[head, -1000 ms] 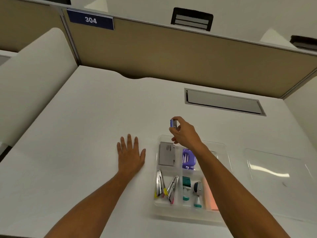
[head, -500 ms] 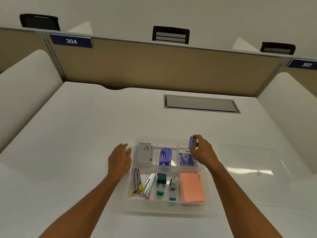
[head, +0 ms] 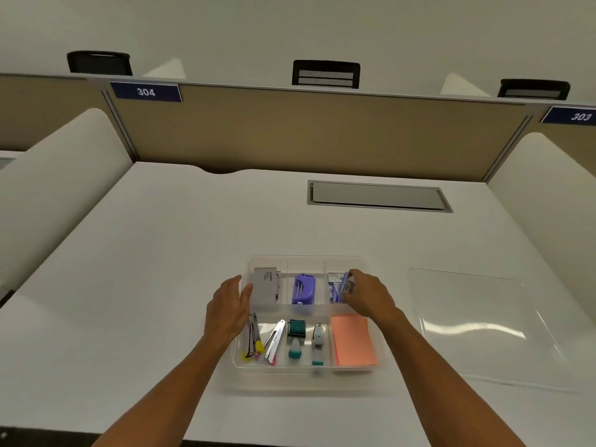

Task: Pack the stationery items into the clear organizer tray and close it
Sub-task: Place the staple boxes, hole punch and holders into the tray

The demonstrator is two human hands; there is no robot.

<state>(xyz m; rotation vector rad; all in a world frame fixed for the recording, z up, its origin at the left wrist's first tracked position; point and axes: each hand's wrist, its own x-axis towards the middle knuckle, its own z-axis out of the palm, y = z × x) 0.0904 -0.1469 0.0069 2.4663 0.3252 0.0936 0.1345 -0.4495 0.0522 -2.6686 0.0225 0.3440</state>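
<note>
Head view: the clear plastic organizer tray (head: 375,366) sits open on the white table (head: 154,253). The right hand (head: 367,296) pinches a small blue staple box (head: 347,284) over the tray's far-right compartment. The left hand (head: 229,306), fingers relaxed, rests against the tray's left wall. The clear flat lid (head: 483,327) lies to the right.

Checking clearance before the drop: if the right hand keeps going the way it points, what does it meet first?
Probably the blue staple boxes already in the organizer tray's back-right compartment; the right hand points left and down there, though depth is unclear.
</note>
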